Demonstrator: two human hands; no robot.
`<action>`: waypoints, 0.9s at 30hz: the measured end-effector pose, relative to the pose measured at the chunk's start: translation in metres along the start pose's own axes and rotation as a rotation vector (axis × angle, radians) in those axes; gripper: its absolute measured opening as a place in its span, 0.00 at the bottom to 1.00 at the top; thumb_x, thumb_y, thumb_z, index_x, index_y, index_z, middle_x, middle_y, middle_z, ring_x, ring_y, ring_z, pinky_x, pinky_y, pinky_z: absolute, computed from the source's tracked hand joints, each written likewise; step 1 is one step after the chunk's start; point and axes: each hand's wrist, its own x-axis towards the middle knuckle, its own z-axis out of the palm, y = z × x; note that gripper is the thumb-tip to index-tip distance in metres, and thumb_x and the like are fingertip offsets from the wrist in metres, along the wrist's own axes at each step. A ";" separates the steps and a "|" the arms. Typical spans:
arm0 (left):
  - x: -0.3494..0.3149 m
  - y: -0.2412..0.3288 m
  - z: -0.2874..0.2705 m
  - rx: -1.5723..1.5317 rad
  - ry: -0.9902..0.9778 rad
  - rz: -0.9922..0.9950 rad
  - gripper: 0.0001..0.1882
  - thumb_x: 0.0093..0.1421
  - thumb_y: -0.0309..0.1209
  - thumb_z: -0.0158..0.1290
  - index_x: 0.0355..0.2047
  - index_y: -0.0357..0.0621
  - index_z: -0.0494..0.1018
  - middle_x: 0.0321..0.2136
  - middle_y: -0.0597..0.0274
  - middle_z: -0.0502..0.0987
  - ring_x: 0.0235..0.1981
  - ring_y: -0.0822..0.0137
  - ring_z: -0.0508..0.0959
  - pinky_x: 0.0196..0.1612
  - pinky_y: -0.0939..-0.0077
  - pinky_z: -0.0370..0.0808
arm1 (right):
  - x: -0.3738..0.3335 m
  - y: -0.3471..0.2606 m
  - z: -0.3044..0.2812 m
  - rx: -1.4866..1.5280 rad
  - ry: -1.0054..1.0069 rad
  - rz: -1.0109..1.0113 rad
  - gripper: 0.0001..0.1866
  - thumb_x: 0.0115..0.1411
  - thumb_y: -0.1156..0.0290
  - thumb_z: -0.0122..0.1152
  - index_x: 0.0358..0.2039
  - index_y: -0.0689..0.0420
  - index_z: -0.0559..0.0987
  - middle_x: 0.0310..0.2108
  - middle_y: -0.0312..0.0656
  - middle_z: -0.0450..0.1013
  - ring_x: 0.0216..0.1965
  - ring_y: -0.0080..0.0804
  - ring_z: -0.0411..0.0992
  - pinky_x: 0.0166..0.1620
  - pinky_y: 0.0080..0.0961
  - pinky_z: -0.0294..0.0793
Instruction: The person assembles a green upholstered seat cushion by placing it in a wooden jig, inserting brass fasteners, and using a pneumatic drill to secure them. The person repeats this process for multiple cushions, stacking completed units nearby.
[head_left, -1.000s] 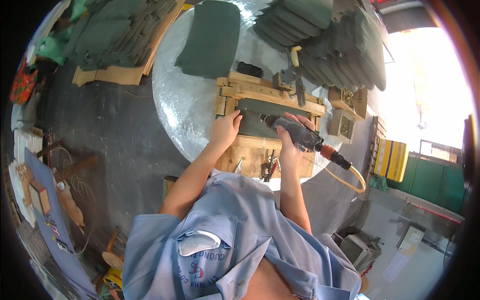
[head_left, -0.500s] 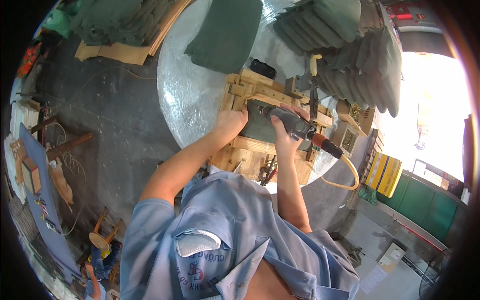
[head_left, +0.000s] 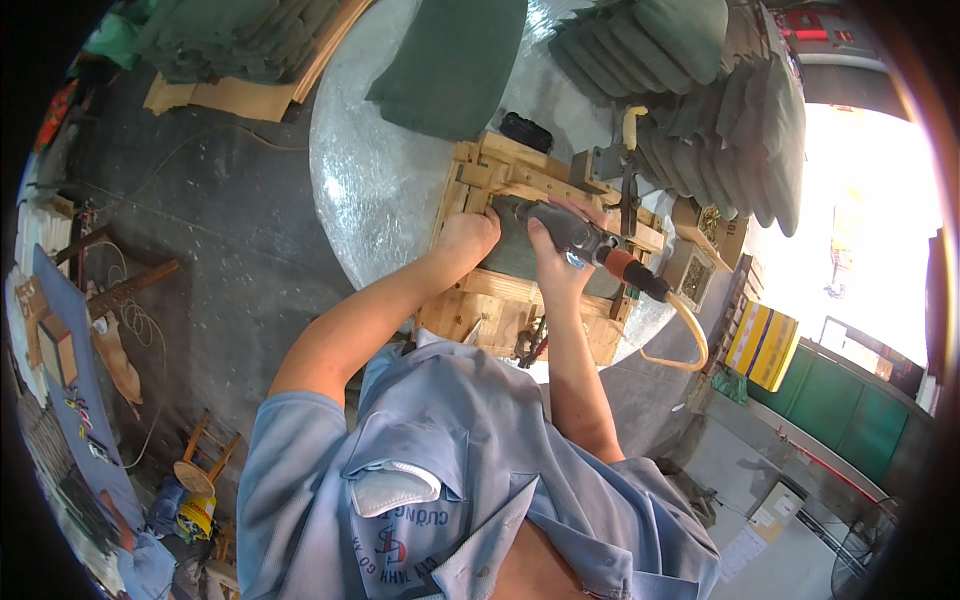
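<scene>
My right hand [head_left: 562,255] is wrapped round a dark grey air-powered hand tool [head_left: 578,232], with an orange-brown coupling at its rear and a yellow hose. Its nose points left, close to my left hand [head_left: 470,240]. With fingers curled, my left hand grips the left edge of a dark green panel [head_left: 515,248]; its fingertips are partly hidden. That panel lies in a wooden jig [head_left: 515,287] made of light bars, on a round table wrapped in clear film [head_left: 345,190]. The tool and my right hand cover part of the panel.
Larger green panels [head_left: 450,70] lie at the table's far side, and stacked ones [head_left: 735,140] at its right. A black object [head_left: 527,131] sits behind the jig. Small-parts boxes [head_left: 690,275] stand at right. The yellow hose [head_left: 697,345] loops beside the table. Another person [head_left: 150,565] is at lower left.
My right hand and the tool have shifted a little left, bringing the nose nearer my left hand. My left hand stays at the panel's edge. The person at lower left has moved.
</scene>
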 end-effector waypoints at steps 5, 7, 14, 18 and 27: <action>-0.002 -0.001 -0.009 -0.006 0.003 0.022 0.25 0.63 0.28 0.57 0.59 0.29 0.78 0.28 0.60 0.88 0.28 0.66 0.89 0.26 0.70 0.82 | 0.026 -0.017 0.018 0.127 0.004 0.069 0.25 0.54 0.81 0.74 0.52 0.62 0.75 0.47 0.46 0.80 0.47 0.31 0.81 0.53 0.30 0.80; -0.005 -0.001 -0.004 -0.023 0.053 0.022 0.24 0.63 0.29 0.57 0.58 0.32 0.79 0.26 0.59 0.87 0.27 0.63 0.88 0.26 0.67 0.82 | 0.040 -0.017 0.016 0.116 -0.059 0.129 0.25 0.54 0.81 0.74 0.51 0.62 0.75 0.44 0.45 0.81 0.44 0.30 0.81 0.50 0.30 0.81; -0.007 -0.006 -0.007 -0.083 0.059 -0.035 0.21 0.63 0.28 0.57 0.56 0.33 0.80 0.26 0.55 0.86 0.29 0.63 0.89 0.30 0.68 0.83 | 0.058 -0.027 0.017 -0.148 -0.299 -0.071 0.27 0.52 0.81 0.77 0.53 0.58 0.77 0.46 0.41 0.81 0.49 0.29 0.79 0.54 0.32 0.79; -0.036 -0.013 -0.031 -0.920 0.175 -0.279 0.19 0.74 0.32 0.52 0.60 0.33 0.77 0.37 0.46 0.86 0.38 0.56 0.89 0.38 0.60 0.85 | 0.034 -0.004 -0.008 -0.055 -0.154 -0.048 0.30 0.52 0.79 0.78 0.55 0.59 0.76 0.51 0.43 0.81 0.53 0.31 0.78 0.59 0.33 0.78; -0.094 -0.009 -0.063 -2.748 0.203 -0.765 0.33 0.82 0.51 0.41 0.72 0.34 0.62 0.69 0.37 0.70 0.71 0.44 0.71 0.72 0.51 0.71 | -0.087 -0.090 -0.078 0.397 0.224 0.227 0.37 0.53 0.81 0.73 0.62 0.59 0.67 0.56 0.55 0.79 0.56 0.40 0.78 0.64 0.38 0.76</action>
